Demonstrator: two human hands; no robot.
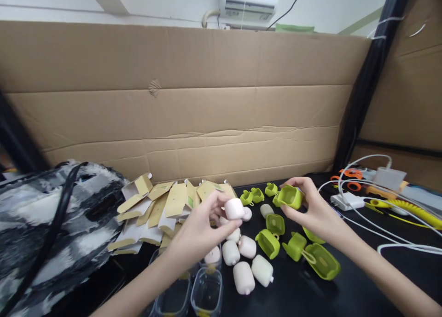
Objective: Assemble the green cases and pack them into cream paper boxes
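White capsule-shaped piece pinched at the fingertips of the left hand, raised just above the table, fingers curled closed around it. Green silicone case gripped in the right hand, thumb and fingers closed on its edges, open hollow facing the camera, level with the white piece and near it, not touching. Below and between the hands, a cluster of more white pieces lying on the black table, some touching each other. Beside them to the right, more green cases, several lying open with their lids hinged out; smaller ones farther back. Clear plastic trays at the near edge, under the left forearm. Heap of flattened cardboard packaging boxes left of the white pieces. Grey patterned bag at far left. White cables and charger at far right, with a yellow coiled cord. Cardboard wall behind everything.
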